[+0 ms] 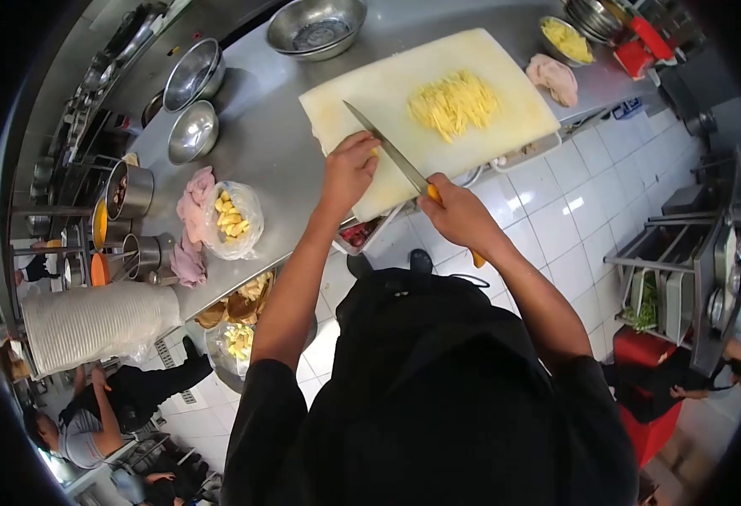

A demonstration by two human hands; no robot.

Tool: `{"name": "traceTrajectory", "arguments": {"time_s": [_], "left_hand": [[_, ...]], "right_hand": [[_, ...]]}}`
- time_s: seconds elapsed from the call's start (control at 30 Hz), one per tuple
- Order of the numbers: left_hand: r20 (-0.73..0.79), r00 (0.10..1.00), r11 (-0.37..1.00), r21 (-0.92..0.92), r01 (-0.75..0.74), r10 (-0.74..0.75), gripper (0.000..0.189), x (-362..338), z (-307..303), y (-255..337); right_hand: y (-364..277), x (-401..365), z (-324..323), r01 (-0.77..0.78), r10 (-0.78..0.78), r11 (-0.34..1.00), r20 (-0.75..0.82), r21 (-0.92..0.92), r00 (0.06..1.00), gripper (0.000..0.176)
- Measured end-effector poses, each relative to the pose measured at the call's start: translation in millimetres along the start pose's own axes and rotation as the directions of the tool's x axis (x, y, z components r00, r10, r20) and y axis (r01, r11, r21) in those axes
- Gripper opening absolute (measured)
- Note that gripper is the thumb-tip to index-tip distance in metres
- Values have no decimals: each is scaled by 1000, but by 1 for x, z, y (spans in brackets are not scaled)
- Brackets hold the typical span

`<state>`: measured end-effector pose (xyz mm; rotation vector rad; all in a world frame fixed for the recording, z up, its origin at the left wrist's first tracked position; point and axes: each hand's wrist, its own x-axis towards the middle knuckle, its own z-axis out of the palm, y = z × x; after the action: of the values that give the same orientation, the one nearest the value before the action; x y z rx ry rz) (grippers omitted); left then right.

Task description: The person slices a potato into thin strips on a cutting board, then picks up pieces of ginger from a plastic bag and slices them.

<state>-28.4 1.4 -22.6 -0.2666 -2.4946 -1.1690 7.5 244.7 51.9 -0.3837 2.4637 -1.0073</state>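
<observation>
My right hand (457, 211) is closed around the yellow handle of a kitchen knife (396, 157), whose long blade points away to the upper left over the board. Fingers bent, my left hand (352, 171) is beside the blade at the near left part of the white cutting board (336, 94). A bit of yellow shows at its fingertips, apparently a small piece of peeled root; most of it is hidden. To the right on the board lies a heap of thin yellow strips (455, 103).
A plastic bag of yellow chunks (232, 221) and pink cloth (193, 211) lie left on the metal table. Metal bowls (315, 29) stand at the back. A bowl of yellow strips (566, 42) and another cloth (553, 79) are right. Other people (92, 422) are nearby.
</observation>
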Motion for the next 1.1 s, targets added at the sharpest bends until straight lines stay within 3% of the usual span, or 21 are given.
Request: {"name": "traceTrajectory", "arguments": {"time_s": [0.13, 0.23, 0.33, 0.43, 0.53, 0.63, 0.93, 1.1], "left_hand": [[-52, 991, 991, -54, 119, -122, 31, -6, -2, 10], [-129, 992, 999, 36, 19, -14, 29, -5, 0, 3], [-128, 972, 975, -125, 183, -199, 23, -9, -2, 15], [-154, 960, 967, -141, 214, -235, 19, -11, -1, 15], [-202, 948, 959, -195, 206, -245, 14, -9, 6, 9], [-231, 960, 986, -94, 138, -156, 13, -10, 10, 3], [-274, 935, 973, -127, 194, -223, 11, -10, 14, 9], [-301, 938, 985, -62, 159, -170, 13, -11, 16, 7]], "right_hand": [[-4, -1, 5, -1, 2, 1000, -11, 28, 1000, 47], [-5, -3, 7, 24, -23, 999, -41, 22, 999, 40], [-4, -3, 10, 40, -40, 999, -46, 2, 998, 35], [-7, -2, 9, 41, -42, 999, -30, -28, 999, 33], [-12, -5, 7, 41, -41, 999, 2, -34, 999, 29], [-12, -2, 6, 54, -53, 997, 11, -59, 999, 26], [-21, -21, -7, 32, -30, 995, 16, -97, 999, 25], [-26, -30, -14, 37, -34, 994, 24, -104, 999, 26]]}}
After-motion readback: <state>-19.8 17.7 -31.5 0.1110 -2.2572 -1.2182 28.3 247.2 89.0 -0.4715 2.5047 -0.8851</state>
